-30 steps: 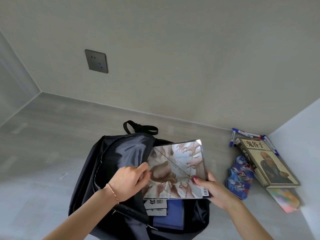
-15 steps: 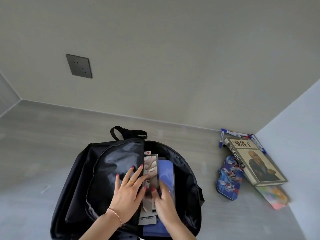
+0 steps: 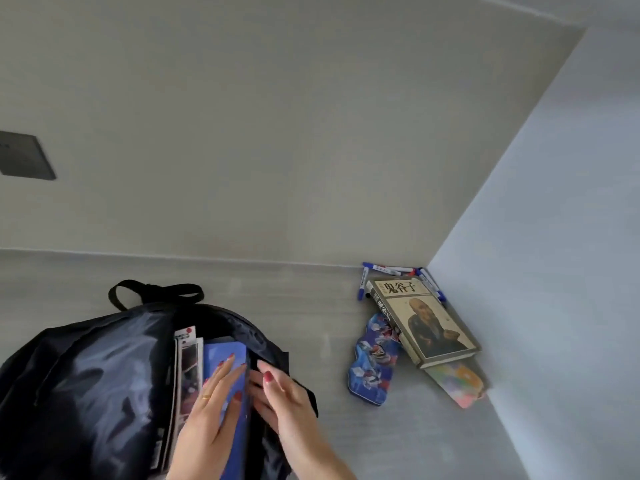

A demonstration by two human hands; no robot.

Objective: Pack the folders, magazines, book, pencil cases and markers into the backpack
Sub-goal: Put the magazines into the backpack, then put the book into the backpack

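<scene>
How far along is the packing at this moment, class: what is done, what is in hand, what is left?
Done: magazines and a blue folder stand inside the open backpack. In hand: the left hand rests flat on the folder, while the right hand is at the bag's opening. Left: the book, blue pencil case, pastel pencil case and markers lie on the floor.

Backpack (image 3: 104, 375) mouth crowded: magazines (image 3: 187, 368), folder (image 3: 225, 355), both hands; bare floor (image 3: 329, 341) beside.
</scene>
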